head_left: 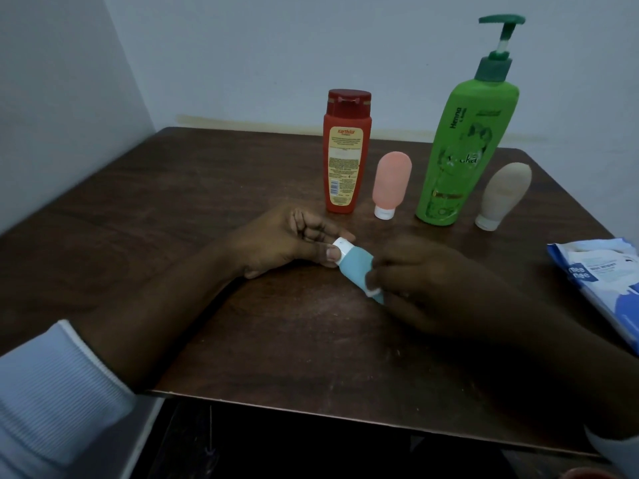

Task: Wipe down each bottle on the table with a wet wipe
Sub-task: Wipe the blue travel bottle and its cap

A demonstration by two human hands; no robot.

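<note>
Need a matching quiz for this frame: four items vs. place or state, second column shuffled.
Items:
1. red bottle
2. green bottle
3. blue bottle
4. wipes pack

Place or state:
A. lies at the right edge of the table
B. being held
C. leftmost standing bottle
D. has a pump top

Pairs: 1-C, 2-D, 3-B, 4-A

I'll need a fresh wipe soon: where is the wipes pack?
Head view: the wipes pack lies at the right edge of the table, right of the right hand gripping the teal bottle, nearer than the beige bottle.
</note>
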